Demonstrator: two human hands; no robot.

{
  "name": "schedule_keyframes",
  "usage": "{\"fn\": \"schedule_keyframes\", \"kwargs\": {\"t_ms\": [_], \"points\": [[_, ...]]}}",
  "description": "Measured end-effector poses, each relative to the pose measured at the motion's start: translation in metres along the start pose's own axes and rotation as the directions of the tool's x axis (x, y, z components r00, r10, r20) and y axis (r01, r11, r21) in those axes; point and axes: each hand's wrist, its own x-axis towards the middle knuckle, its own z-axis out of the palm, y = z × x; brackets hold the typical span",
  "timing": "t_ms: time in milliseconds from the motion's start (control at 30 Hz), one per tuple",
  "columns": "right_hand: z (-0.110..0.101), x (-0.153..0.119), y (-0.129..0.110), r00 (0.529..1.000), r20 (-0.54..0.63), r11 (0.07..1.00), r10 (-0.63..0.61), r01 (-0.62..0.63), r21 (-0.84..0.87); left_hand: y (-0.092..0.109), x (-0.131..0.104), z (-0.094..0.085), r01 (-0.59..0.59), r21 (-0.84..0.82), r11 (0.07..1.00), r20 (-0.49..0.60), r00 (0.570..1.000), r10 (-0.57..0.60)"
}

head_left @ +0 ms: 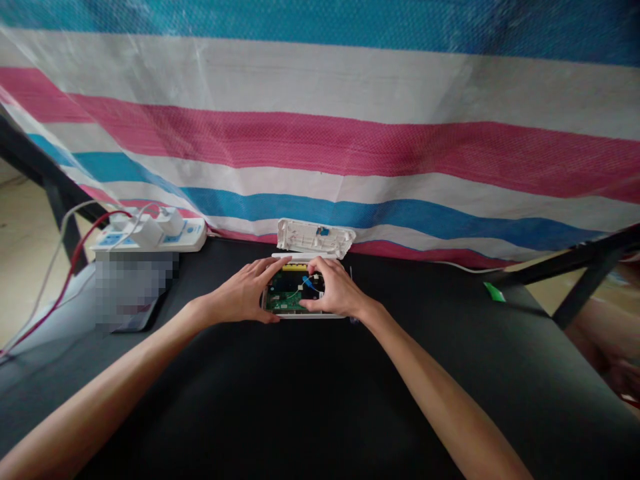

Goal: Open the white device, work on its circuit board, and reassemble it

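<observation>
An opened router [287, 303] lies flat on the black table in front of me. Its white case holds a green circuit board, a black plate, a row of yellow ports [295, 267] and a thin white cable with a blue connector [309, 283]. My left hand [245, 290] is closed around the left side of the case, fingers along its far and near edges. Over the right half lies my right hand [340, 287], thumb and forefinger curved onto the inner parts, with a gap between their tips. What its other fingers touch is hidden.
Behind the router, a white plastic cover [313, 237] leans near the striped sheet [320, 147]. At left stand a power strip [193, 235] with plugs and cables, and a dark flat device [137, 320], partly blurred. A small green packet [495, 291] lies right.
</observation>
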Motion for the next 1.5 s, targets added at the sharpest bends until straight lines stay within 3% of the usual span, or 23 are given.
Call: {"fn": "schedule_keyframes", "kwargs": {"t_ms": [533, 800, 967, 1100, 1167, 1233, 1300, 1400, 1500], "points": [[0.008, -0.007, -0.002, 0.998, -0.056, 0.997, -0.027, 0.023, -0.068, -0.004, 0.001, 0.002, -0.045, -0.001, 0.999, -0.034, 0.998, 0.045], [0.004, -0.012, 0.003, 0.997, -0.081, 0.993, -0.017, 0.027, 0.118, -0.012, -0.001, 0.004, -0.066, -0.042, 0.997, -0.04, 0.997, 0.064], [-0.002, -0.013, 0.004, 0.998, -0.055, 0.975, -0.043, 0.054, 0.216, -0.002, -0.005, -0.012, -0.008, -0.171, 0.985, -0.026, 1.0, 0.004], [-0.006, -0.015, 0.007, 0.992, -0.129, 0.876, -0.015, 0.075, 0.477, 0.017, -0.003, -0.026, -0.077, -0.308, 0.948, -0.092, 0.995, 0.051], [-0.005, -0.017, 0.011, 0.985, -0.167, 0.802, 0.033, 0.073, 0.593, 0.024, 0.002, -0.028, -0.107, -0.415, 0.904, -0.205, 0.979, 0.021], [-0.002, -0.018, 0.017, 0.974, -0.186, 0.735, 0.127, 0.034, 0.677, 0.025, 0.007, -0.027, -0.083, -0.455, 0.887, -0.251, 0.967, -0.038], [0.001, -0.019, 0.023, 0.956, -0.189, 0.685, 0.223, -0.016, 0.728, 0.021, 0.011, -0.023, -0.001, -0.377, 0.926, -0.171, 0.983, -0.069], [0.004, -0.022, 0.027, 0.941, -0.196, 0.646, 0.275, -0.03, 0.763, 0.012, 0.011, -0.018, 0.091, -0.122, 0.988, -0.003, 0.996, -0.092], [0.003, -0.025, 0.025, 0.947, -0.197, 0.655, 0.252, -0.017, 0.755, 0.003, 0.007, -0.016, 0.057, 0.013, 0.998, 0.08, 0.995, -0.058]]}}
